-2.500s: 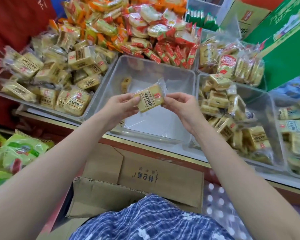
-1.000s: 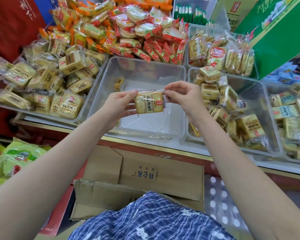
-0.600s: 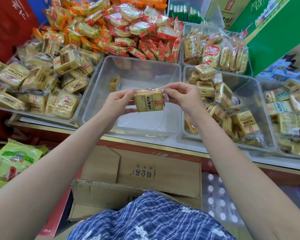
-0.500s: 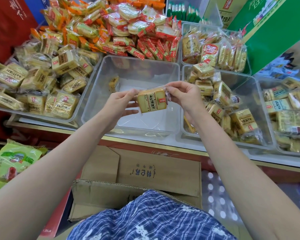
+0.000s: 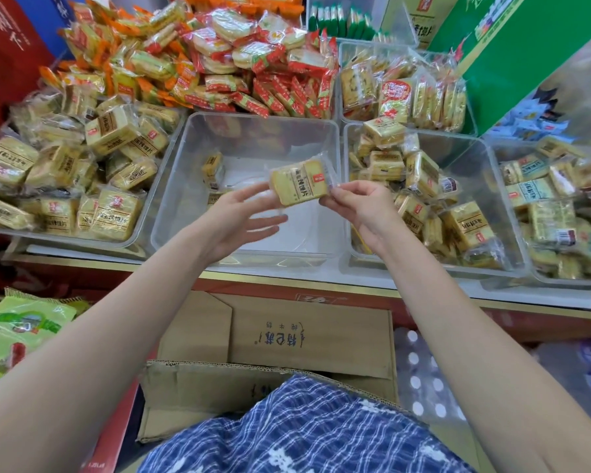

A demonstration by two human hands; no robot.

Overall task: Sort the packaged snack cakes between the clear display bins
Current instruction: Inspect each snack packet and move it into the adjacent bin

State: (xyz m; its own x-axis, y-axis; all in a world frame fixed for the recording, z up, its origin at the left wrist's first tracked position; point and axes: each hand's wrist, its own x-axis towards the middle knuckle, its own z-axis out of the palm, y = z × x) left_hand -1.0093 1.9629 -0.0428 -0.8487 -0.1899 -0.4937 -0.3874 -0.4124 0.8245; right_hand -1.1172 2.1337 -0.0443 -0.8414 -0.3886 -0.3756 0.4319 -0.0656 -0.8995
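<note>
The cake (image 5: 299,181), a yellow slab in a clear wrapper w/ a red mark, is hanging in the air over the middle bin (image 5: 263,131), which is nearly empty: only a pack or two (image 5: 212,169) sitting at its back left. The left bin (image 5: 140,230) and right bin (image 5: 485,268) are both holding piles of similar yellow packs.

Handling, as a guess: it's prob. very light, soft inside and easy to squash, so it's asking for a gentle pinch, not a squeeze. The film looks glossy and is likely slippery; the crimped end seals are giving the surest hold w/o crushing the cake. Gripping across the flat faces is also fine if light.

Right hand (image 5: 359,203) is pinching the pack at its lower right corner, thumb and fingertips curled in on the wrapper edge, and seems to be carrying its weight. Left hand (image 5: 239,216) is lying open, palm up, fingers straight and spread; the fingertips are just reaching the pack's left end, maybe touching, but I can't tell if there's real contact. It's holding nothing.

Risk: w/ one corner pinch the pack could be swinging or slipping out.
</note>
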